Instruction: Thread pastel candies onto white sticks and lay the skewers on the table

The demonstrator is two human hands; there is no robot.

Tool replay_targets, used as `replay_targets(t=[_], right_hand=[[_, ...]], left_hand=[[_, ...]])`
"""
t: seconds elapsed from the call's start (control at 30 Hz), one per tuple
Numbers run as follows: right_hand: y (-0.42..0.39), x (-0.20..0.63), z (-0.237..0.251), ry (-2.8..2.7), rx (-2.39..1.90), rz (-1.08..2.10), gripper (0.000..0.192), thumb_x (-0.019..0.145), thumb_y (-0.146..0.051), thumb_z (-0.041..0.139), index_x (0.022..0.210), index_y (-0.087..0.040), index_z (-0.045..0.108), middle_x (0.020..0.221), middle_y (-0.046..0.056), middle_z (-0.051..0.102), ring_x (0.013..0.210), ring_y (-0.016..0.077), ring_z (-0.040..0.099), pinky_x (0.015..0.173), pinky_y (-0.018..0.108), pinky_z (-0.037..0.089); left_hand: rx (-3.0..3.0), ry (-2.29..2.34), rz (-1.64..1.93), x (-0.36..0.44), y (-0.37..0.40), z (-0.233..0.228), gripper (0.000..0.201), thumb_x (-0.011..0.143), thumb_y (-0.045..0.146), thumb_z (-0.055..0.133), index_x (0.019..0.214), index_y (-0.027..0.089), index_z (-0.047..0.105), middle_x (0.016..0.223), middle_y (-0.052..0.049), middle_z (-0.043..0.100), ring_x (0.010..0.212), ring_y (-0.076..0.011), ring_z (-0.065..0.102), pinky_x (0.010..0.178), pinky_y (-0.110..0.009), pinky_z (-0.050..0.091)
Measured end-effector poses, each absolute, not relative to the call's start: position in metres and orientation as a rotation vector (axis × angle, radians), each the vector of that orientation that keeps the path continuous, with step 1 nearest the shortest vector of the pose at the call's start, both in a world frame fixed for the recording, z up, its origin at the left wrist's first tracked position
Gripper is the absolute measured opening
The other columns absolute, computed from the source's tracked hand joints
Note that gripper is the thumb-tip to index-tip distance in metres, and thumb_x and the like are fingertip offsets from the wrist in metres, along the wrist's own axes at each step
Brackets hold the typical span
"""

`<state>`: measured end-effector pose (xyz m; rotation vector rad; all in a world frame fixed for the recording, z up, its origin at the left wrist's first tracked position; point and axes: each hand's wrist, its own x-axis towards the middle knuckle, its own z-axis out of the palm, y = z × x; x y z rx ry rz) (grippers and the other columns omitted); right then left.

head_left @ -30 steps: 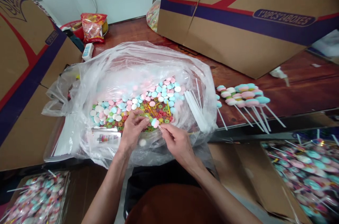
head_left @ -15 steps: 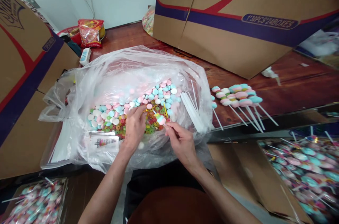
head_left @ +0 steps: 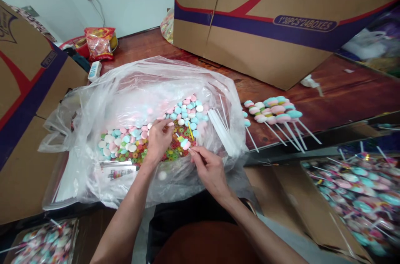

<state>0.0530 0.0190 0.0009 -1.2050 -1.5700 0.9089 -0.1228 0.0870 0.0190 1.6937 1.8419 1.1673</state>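
Observation:
A large clear plastic bag lies open in front of me, holding loose pink, blue and white candy discs and small coloured candy rings. My left hand reaches into the pile with its fingertips pinched on a pink disc. My right hand pinches a thin white stick whose tip carries a blue and a pink disc. A bundle of bare white sticks leans inside the bag's right side.
Finished candy skewers lie on the wooden table right of the bag. Big cardboard boxes stand behind and at the left. Boxes of wrapped lollipops sit at lower right and lower left.
My left hand has moved farther into the candy pile and closed on a pink disc. My right hand keeps the stick with its discs. The camera view has shifted slightly.

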Motion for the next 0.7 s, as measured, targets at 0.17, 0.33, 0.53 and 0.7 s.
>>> replay_targets(t=[0.17,0.33,0.53,0.7], right_hand=[[0.019,0.053,-0.001,-1.56,-1.203,0.921,0.022,0.097,-0.029,0.052,0.088,-0.018,0.068,0.066,-0.001,0.06,0.06,0.013,0.057,0.057,0.022,0.045],[0.019,0.053,-0.002,-1.546,-1.201,0.925,0.022,0.098,-0.031,0.052,0.089,-0.018,0.068,0.065,-0.002,0.058,0.059,0.0127,0.056,0.057,0.022,0.044],[0.019,0.052,-0.001,-1.547,-1.186,0.908,0.022,0.098,-0.029,0.052,0.087,-0.018,0.067,0.065,-0.002,0.059,0.059,0.0123,0.056,0.059,0.022,0.044],[0.02,0.053,-0.004,-1.554,-1.186,0.922,0.021,0.098,-0.03,0.052,0.088,-0.018,0.068,0.065,-0.002,0.06,0.058,0.0122,0.056,0.059,0.022,0.044]], left_hand=[[2.026,1.888,1.007,-0.107,0.093,0.021,0.027,0.085,0.012,0.059,0.101,0.022,0.078,0.126,-0.014,0.062,0.117,-0.0321,0.057,0.101,-0.047,0.044],[1.887,1.835,1.108,-0.105,0.104,0.023,0.025,0.083,0.011,0.06,0.095,0.021,0.079,0.12,-0.013,0.067,0.116,-0.0318,0.059,0.102,-0.047,0.044],[1.283,1.529,1.336,-0.128,0.085,0.042,0.019,0.08,0.034,0.073,0.089,0.019,0.08,0.095,-0.005,0.074,0.09,-0.0202,0.066,0.082,-0.03,0.05],[0.832,1.304,1.367,-0.136,0.055,0.036,0.029,0.07,0.039,0.084,0.09,0.018,0.078,0.084,-0.002,0.072,0.079,-0.0137,0.063,0.072,-0.023,0.048]])
